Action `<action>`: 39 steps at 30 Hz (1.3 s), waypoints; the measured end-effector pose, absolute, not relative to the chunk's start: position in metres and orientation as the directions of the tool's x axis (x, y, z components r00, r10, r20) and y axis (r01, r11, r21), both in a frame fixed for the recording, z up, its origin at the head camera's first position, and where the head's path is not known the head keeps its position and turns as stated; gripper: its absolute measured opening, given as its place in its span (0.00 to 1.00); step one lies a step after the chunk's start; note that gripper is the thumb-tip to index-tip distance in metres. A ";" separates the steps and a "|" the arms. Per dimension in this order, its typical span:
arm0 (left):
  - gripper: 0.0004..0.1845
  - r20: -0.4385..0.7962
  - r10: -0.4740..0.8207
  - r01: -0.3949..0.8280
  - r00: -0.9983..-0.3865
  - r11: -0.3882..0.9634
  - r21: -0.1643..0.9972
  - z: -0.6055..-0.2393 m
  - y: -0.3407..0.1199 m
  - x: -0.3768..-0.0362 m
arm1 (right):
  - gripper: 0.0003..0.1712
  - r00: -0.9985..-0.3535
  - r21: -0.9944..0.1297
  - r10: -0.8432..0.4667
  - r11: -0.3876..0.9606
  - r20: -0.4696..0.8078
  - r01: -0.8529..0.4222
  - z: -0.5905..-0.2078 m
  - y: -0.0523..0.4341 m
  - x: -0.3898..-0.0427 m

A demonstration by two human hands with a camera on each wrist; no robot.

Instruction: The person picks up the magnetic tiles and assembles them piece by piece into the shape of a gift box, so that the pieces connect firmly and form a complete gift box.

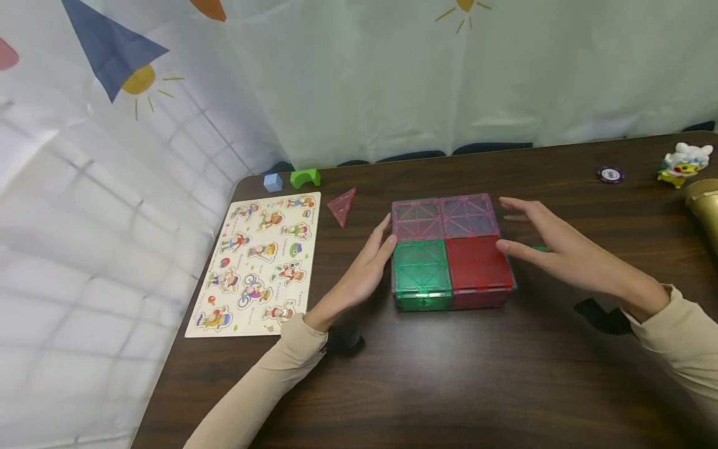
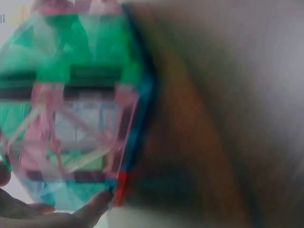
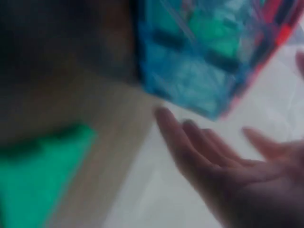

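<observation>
A low box of translucent magnetic tiles (image 1: 422,265) sits on the brown table in the head view. Its top has two pink squares at the back, a green one front left and a solid red one front right. My left hand (image 1: 361,274) lies along the box's left side, fingers extended and fingertips at its edge. On the other side, my right hand (image 1: 561,249) is spread, its thumb tip overlapping the red tile's right edge. The right wrist view shows blue tiles (image 3: 190,80) on that side, with the fingers just off them.
Left of the box lie a wooden picture puzzle board (image 1: 258,268) and a pink triangle tile (image 1: 341,207). Behind the board are a blue cube (image 1: 273,183) and a green arch block (image 1: 305,178). A green piece (image 3: 42,166), poker chip (image 1: 610,175) and small figurine (image 1: 683,165) are on the right.
</observation>
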State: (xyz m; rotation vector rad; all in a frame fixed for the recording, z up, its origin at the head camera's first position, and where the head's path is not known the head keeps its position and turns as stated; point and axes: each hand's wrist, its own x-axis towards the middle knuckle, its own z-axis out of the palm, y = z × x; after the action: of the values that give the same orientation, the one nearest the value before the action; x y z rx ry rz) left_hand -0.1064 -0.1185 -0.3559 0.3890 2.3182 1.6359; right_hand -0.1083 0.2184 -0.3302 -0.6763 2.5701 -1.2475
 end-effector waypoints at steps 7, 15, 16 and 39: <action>0.34 -0.107 0.368 -0.048 -0.924 0.165 0.985 -0.360 -0.114 -0.101 | 0.41 -0.830 -0.856 -0.539 0.488 -0.142 -0.171 -0.347 0.216 -0.102; 0.35 -0.152 0.369 -0.120 -0.917 0.109 0.987 -0.359 -0.115 -0.103 | 0.41 -0.832 -0.836 -0.540 0.509 -0.127 -0.203 -0.348 0.212 -0.100; 0.35 -0.153 0.373 -0.122 -0.915 0.106 0.987 -0.359 -0.115 -0.103 | 0.41 -0.833 -0.837 -0.540 0.508 -0.123 -0.205 -0.348 0.212 -0.100; 0.34 -0.193 0.305 -0.141 -0.933 0.184 0.973 -0.357 -0.109 -0.099 | 0.37 -0.838 -0.383 -0.542 0.763 0.060 -0.521 -0.379 0.303 -0.117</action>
State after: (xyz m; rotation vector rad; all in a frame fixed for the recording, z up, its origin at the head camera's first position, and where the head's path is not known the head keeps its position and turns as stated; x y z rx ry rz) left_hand -0.0993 -0.1092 -0.3572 0.1549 2.1232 1.8031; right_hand -0.1169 0.3027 -0.3792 -0.8743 2.8985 -0.6052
